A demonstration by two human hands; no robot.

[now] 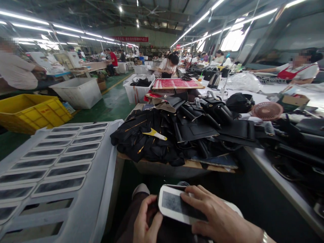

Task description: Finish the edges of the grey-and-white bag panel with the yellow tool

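Note:
Over my lap is a rounded panel (168, 211) with a white border and a dark grey rectangle in its middle. Dark material shows beneath it. My left hand (148, 219) pinches the panel's left end between thumb and fingers. Across its top lies my right hand (215, 211), fingers over the face and far edge, thumb along the near edge. What the right fingertips touch at the far side is hard to make out. To my left, similar white-bordered panels (62, 185) lie in two columns on a grey sheet (83, 216).
Ahead, a low table (188, 163) bears black fabric pieces (136, 135), a yellow-and-white tool (155, 134) and black leather bag parts (197, 130). A white bench (268, 172) with more black pieces runs along my right. Bins, including a yellow crate (32, 113), and several people stand or sit beyond.

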